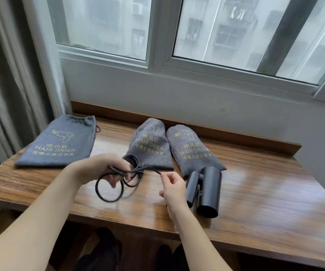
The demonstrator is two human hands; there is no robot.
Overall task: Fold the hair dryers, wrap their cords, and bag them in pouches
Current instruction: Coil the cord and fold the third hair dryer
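A black hair dryer [206, 189] lies folded on the wooden table [265, 192], its handle tucked against the barrel. Its black cord [108, 189] hangs in loops from my left hand [107, 169], which grips the coiled part with the plug [139, 171] just beside the fingers. My right hand [172, 189] pinches the cord's loose stretch left of the dryer. Two filled grey pouches [151, 145] [194, 149] lie side by side behind the hands. A third grey pouch [60, 142] lies flat at the left.
A wall and window frame [157, 61] rise right behind the table's raised back edge [197, 128]. A curtain [7, 94] hangs at the left. Dark shoes [107, 249] show on the floor below the table's front edge.
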